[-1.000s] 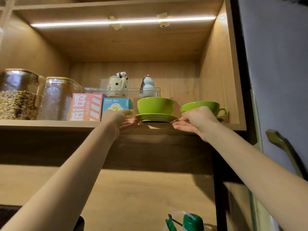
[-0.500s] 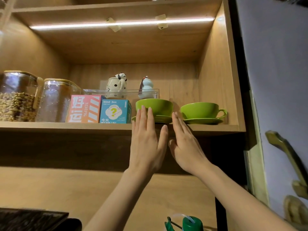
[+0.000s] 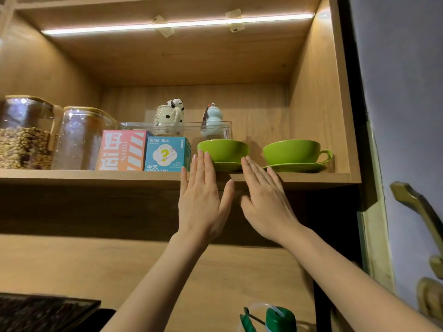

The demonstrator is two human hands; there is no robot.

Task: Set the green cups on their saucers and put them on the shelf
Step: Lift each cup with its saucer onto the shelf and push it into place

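Progress: both green cups sit on their saucers on the shelf (image 3: 72,174) — the task looks all but done.
Left cup (image 3: 223,150): on its saucer (image 3: 226,166), just beside the blue box (image 3: 166,154).
Right cup (image 3: 291,152): on its saucer (image 3: 294,167), handle toward the side wall.
Left hand (image 3: 203,200): flat, grip spread, holding nothing, fingertips in front of the left saucer.
Right hand (image 3: 266,200): likewise flat and empty.
Materials: glossy, rounded green ceramic — matte wood-grain shelf; glass jars (image 3: 81,137) at left.

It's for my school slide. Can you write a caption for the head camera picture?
Two green cups sit on saucers on the shelf, both open hands raised before them.
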